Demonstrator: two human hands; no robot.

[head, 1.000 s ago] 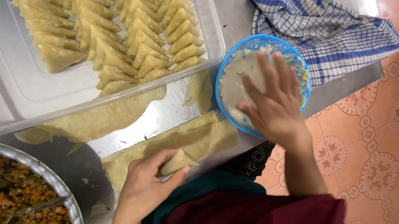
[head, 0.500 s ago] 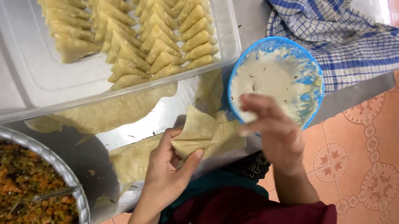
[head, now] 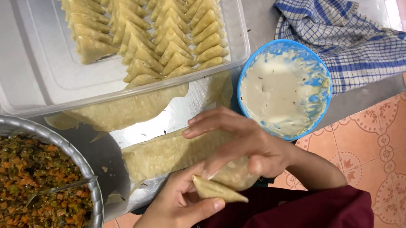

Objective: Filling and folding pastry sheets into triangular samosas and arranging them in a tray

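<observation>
My left hand (head: 176, 211) holds a small folded pastry triangle (head: 218, 190) between thumb and fingers, close to my body. My right hand (head: 248, 142) reaches in from the right, and its fingertips and thumb pinch the loose flap of the same pastry. Just behind my hands, a stack of pale pastry strips (head: 163, 155) lies on the metal counter. A blue bowl of white paste (head: 285, 91) stands directly beyond my right hand. Neither hand touches the bowl.
A clear plastic tray (head: 33, 68) holds several rows of folded triangles (head: 159, 31), with more pastry sheets (head: 126, 110) under its near edge. A metal bowl of chopped orange-green filling (head: 27, 193) with a spoon sits at left. A blue checked cloth (head: 350, 37) lies right. The tiled floor is below.
My right hand left the blue bowl and came down onto the pastry. My left hand lifted the folded pastry off the strips toward my body.
</observation>
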